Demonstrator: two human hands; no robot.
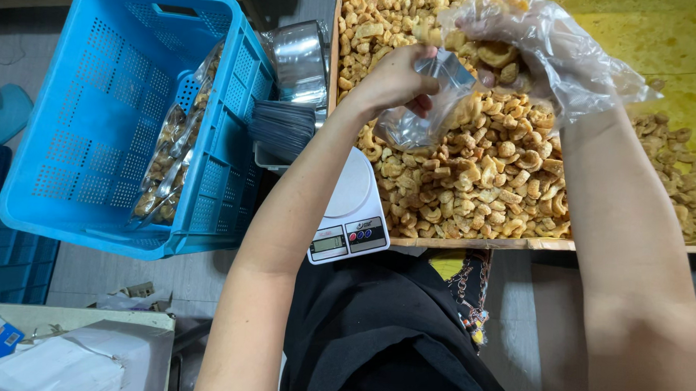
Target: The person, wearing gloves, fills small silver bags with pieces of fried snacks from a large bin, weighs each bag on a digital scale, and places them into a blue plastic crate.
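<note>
My left hand (394,80) is bare and grips the mouth of a clear plastic bag (422,113), which hangs over a heap of golden fried snack pieces (480,173). My right hand (523,43) wears a thin clear plastic glove and holds a handful of the snack pieces right at the bag's opening. The heap lies in a wide wooden tray (470,243) lined with yellow paper (677,53). A small white digital kitchen scale (349,211) sits just below my left forearm, with nothing on its platform.
A blue perforated plastic crate (96,117) on the left holds filled snack bags (172,151). A stack of flat empty bags (282,128) and a shiny metal bowl (299,59) sit between the crate and the tray. Cardboard and papers (72,355) lie bottom left.
</note>
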